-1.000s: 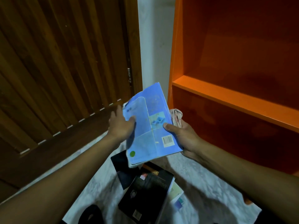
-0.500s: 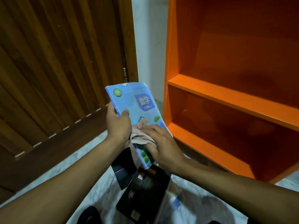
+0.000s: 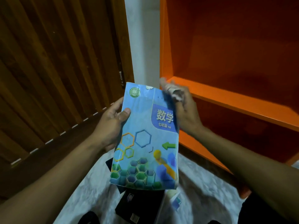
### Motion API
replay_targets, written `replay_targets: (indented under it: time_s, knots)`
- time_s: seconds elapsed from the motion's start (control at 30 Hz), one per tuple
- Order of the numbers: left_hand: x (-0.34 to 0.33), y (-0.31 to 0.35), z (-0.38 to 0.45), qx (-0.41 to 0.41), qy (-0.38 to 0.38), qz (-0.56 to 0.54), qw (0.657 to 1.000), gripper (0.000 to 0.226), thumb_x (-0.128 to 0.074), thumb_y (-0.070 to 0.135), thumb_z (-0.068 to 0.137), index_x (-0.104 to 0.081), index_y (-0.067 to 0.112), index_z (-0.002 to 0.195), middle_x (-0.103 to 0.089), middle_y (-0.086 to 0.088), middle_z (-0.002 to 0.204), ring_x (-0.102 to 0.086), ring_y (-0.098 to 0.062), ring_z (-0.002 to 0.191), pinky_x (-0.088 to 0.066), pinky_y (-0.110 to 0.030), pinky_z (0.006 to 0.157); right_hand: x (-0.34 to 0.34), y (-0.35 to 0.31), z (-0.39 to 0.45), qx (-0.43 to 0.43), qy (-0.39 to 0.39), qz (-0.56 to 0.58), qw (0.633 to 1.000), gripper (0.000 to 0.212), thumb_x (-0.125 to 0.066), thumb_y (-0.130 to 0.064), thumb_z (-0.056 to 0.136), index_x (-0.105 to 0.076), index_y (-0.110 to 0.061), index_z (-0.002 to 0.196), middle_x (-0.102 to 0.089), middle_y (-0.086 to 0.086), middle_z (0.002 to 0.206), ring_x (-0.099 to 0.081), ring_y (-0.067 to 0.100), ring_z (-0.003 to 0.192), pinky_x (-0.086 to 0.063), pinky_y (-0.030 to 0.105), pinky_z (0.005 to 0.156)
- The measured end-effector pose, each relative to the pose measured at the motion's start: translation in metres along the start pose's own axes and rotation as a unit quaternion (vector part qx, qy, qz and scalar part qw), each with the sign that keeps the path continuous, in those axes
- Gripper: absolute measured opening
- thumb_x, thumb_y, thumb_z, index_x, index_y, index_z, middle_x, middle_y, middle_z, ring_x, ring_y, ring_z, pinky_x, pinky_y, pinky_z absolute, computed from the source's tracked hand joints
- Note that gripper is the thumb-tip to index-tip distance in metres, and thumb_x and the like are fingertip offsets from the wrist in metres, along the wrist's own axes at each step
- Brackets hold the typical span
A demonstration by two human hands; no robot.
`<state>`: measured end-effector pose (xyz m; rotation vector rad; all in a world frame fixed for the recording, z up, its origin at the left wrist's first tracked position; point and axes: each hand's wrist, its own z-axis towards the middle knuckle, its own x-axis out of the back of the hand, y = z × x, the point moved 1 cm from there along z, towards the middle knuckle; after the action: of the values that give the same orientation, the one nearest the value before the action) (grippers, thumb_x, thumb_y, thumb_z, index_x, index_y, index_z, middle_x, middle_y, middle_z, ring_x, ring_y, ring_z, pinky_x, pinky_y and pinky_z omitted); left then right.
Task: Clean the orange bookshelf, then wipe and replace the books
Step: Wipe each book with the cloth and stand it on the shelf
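That blue book (image 3: 145, 139) looks light and floppy, so the left hand (image 3: 111, 125) pinching its left edge works, right hand (image 3: 182, 109) clutching the cloth (image 3: 173, 92).

cloth (image 3: 173, 92) blurred, black book (image 3: 139, 206) half hidden

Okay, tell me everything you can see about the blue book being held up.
The blue book is a closed softcover, front cover toward the camera, held roughly upright and tilted a little. The glossy cover shows a green round emblem, white Chinese characters on a darker blue panel, coloured hexagons and a green arrow. Its top edge looks worn. The left hand grips its left edge, thumb on the cover. The right hand, holding a cloth, is at its upper right edge. It is above dark books on the floor.
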<state>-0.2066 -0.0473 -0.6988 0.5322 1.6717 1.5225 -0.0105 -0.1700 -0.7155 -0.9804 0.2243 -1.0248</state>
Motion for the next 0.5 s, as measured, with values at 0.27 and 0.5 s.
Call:
replay_targets:
  time_s: [0.27, 0.5]
  knots:
    - [0.004, 0.009, 0.011, -0.025, 0.11, -0.036, 0.993, 0.034, -0.039, 0.014, 0.106, -0.056, 0.025, 0.133, -0.071, -0.003, 0.121, -0.071, -0.027, 0.103, -0.06, -0.044, 0.082, -0.037, 0.009, -0.065, 0.014, -0.168, -0.026, 0.985, 0.048, -0.044, 0.01, 0.095, -0.048, -0.009, 0.139, -0.062, -0.034, 0.098, -0.056, -0.022, 0.085, -0.038, 0.001, 0.075]
    - [0.045, 0.019, 0.013, -0.024, 0.25, -0.051, 0.967, 0.03, -0.04, 0.024, 0.107, -0.059, 0.02, 0.129, -0.073, -0.002, 0.116, -0.075, -0.02, 0.092, -0.061, -0.036, 0.064, -0.038, 0.016, -0.112, 0.103, -0.359, -0.066, 0.925, 0.045, -0.039, -0.027, 0.098, -0.054, -0.015, 0.139, -0.06, 0.006, 0.139, -0.057, 0.014, 0.125, -0.043, 0.024, 0.105]
